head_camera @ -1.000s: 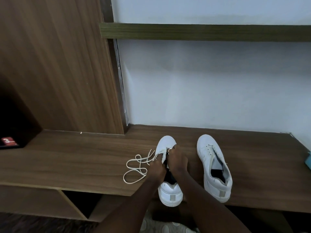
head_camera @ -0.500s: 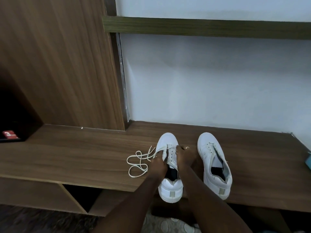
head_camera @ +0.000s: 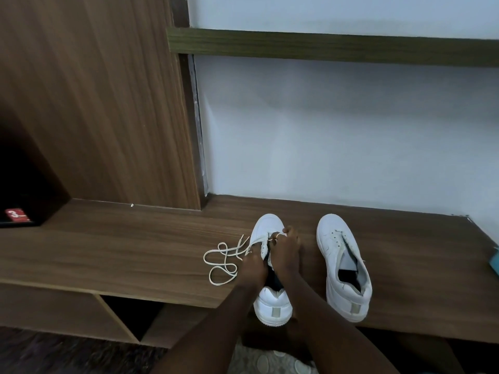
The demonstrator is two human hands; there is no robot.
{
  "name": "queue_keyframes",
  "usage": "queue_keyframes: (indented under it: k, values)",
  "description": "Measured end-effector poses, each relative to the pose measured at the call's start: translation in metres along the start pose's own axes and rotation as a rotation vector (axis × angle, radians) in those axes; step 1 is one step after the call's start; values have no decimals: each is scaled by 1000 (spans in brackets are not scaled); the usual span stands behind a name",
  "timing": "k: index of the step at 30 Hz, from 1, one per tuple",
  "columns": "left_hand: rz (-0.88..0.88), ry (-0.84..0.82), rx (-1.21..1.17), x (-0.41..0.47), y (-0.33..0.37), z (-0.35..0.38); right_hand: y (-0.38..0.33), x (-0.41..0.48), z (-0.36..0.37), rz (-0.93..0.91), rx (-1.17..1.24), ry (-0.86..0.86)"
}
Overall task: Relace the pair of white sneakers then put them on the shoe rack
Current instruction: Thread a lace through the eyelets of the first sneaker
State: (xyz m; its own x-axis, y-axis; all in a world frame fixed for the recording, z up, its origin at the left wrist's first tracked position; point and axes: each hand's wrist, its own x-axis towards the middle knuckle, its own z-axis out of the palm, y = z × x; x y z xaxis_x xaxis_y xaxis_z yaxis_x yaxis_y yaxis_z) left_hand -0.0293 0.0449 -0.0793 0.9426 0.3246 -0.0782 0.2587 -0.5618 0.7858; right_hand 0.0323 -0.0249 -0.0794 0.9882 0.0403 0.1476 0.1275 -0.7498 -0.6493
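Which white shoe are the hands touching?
The left sneaker, with the loose lace trailing beside it: the left hand and right hand are both on it. The right sneaker stands apart, untouched.

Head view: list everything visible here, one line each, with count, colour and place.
bench: 1, brown wood, across the view
held sneaker: 1, white, on the bench, heel at its front edge
second sneaker: 1, white, no lace, beside the held sneaker
shoelace: 1, cream, looped on the bench, running to the held sneaker
upright panel: 1, brown wood, behind the bench
rail: 1, dark olive, on the pale wall
red label: 1, in the dark recess
teal thing: 1, at the frame edge, cut off
left hand: grips the held sneaker's side
right hand: pinches the shoelace at the eyelets
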Motion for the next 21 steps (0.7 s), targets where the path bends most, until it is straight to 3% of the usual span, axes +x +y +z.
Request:
queue_keyframes:
  k: [3,7,10,13,17,21]
  values:
    - [13,5,25,1,-1,1,-1,1,-1,26,-22,70]
    - [3,8,77,3,-4,3,7,4,-12,278,-63,157]
    - [4,11,87,4,-4,5,12,1,-15,439,-105,131]
    - [13,30,31,4,-5,5,3,-2,-14,290,-132,137]
    - [16,24,-39,2,-5,4,-9,-9,-6,-23,-276,-2]
    - [23,16,-10,3,-6,4,-10,-9,-3,-36,-301,-47]
